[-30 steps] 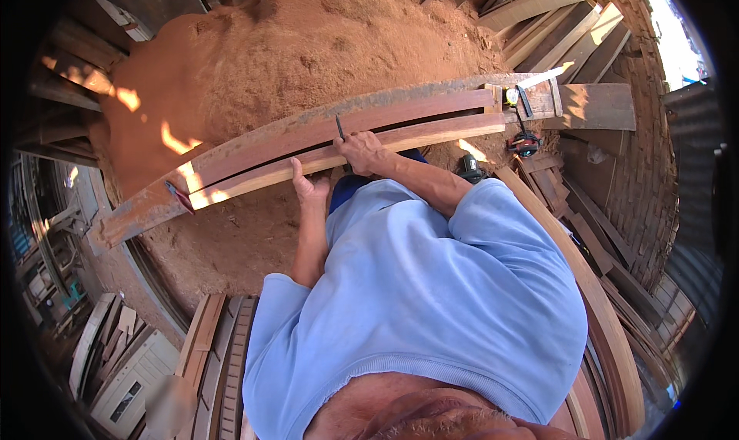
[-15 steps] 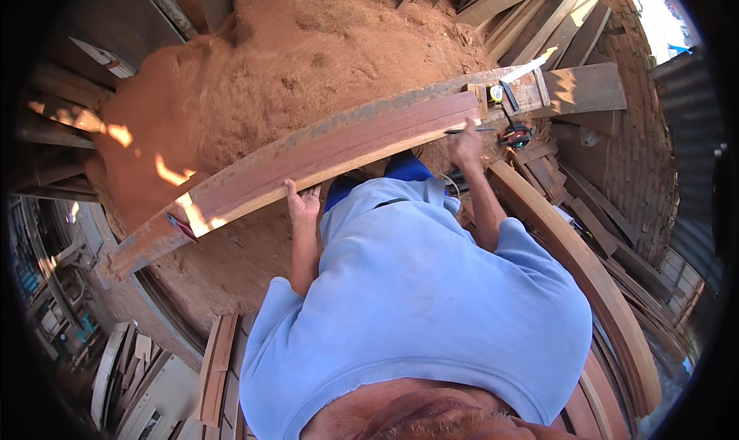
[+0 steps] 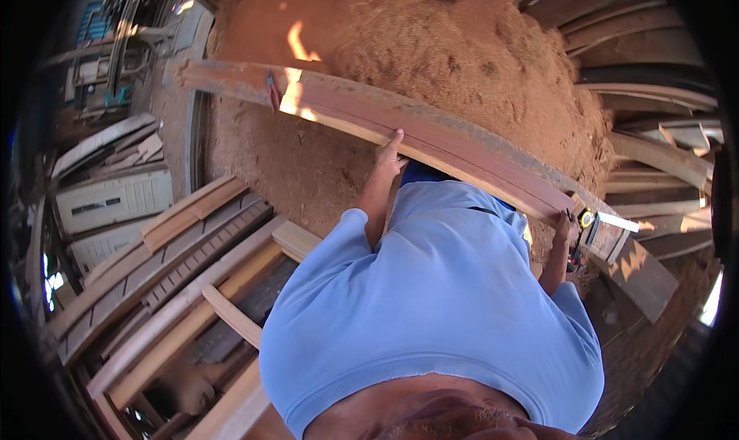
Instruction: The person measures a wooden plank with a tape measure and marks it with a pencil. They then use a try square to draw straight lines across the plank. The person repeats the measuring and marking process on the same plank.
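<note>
A long reddish-brown plank (image 3: pixel 462 149) with a dark line along its face lies slantwise before me on a longer, worn beam (image 3: pixel 223 80). My left hand (image 3: pixel 389 157) grips its near edge, thumb on top and fingers curled below. At the plank's right end my right hand (image 3: pixel 567 227) is closed; the thin dark pencil seen in it earlier is mostly hidden now. Just beyond that hand lies a yellow and black tape measure (image 3: pixel 587 218). Beside it is a try square (image 3: pixel 618 222) with a pale blade. A red-handled tool (image 3: pixel 273 92) sits by the plank's left end.
A heap of reddish sawdust (image 3: pixel 462 47) spreads beyond the beam. Stacked boards (image 3: pixel 185 286) stand at lower left, near a pale panel (image 3: pixel 115 197). More timber (image 3: pixel 654 174) leans at the right. A wide board end (image 3: pixel 643 278) juts out past the square.
My view has swung round to the right, so the plank now slopes down rightward. My right hand has come to the plank's right end from just off its edge. My left hand stays on the near edge.
</note>
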Demonstrator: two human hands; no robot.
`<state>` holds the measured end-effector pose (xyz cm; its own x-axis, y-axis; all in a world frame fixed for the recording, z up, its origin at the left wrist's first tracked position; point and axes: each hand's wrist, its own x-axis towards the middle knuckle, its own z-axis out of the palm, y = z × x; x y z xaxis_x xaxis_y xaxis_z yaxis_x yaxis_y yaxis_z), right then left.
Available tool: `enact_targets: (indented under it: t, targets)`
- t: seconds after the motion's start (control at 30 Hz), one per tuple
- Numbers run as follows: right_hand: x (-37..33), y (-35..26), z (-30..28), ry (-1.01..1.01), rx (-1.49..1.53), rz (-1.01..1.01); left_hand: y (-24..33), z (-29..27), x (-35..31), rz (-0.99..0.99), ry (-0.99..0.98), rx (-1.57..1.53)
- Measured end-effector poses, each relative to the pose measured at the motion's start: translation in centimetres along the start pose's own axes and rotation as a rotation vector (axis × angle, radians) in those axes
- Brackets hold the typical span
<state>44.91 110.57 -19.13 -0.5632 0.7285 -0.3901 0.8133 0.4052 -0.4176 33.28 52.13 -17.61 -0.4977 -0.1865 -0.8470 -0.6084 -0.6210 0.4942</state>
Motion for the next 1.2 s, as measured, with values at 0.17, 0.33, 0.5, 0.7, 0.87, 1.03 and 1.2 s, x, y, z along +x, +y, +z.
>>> enact_targets:
  t: [0.17, 0.33, 0.5, 0.7, 0.87, 1.03, 1.2]
  targets:
    - [3.6, 3.4, 0.4, -0.035, -0.195, 0.020, 5.1, -2.1, -0.9, 0.299, 0.448, 0.090]
    - [8.3, 5.8, 1.3, -0.079, -0.135, -0.098, 15.7, -13.2, 2.2, 0.632, 0.764, 0.618]
    - [4.8, 3.9, -1.2, -0.152, 0.099, -0.050, 26.5, -17.4, 9.4, 0.723, 0.631, 1.087]
    - [5.8, 6.9, 1.3, -0.081, -0.001, -0.048, 27.5, -21.2, 16.0, 1.029, 0.689, 1.300]
    - [8.1, 9.9, -5.2, 0.058, -0.563, -0.244, 27.1, -19.4, 16.3, 0.745, 0.449, 1.262]
    - [0.4, -4.2, 1.0, 0.011, -0.487, 0.092, 32.9, -21.1, 10.3, 0.732, 0.612, 1.522]
    - [-1.1, -3.4, -1.1, 0.007, -0.306, -0.014, 32.4, -19.1, 11.1, 0.629, 0.640, 1.507]
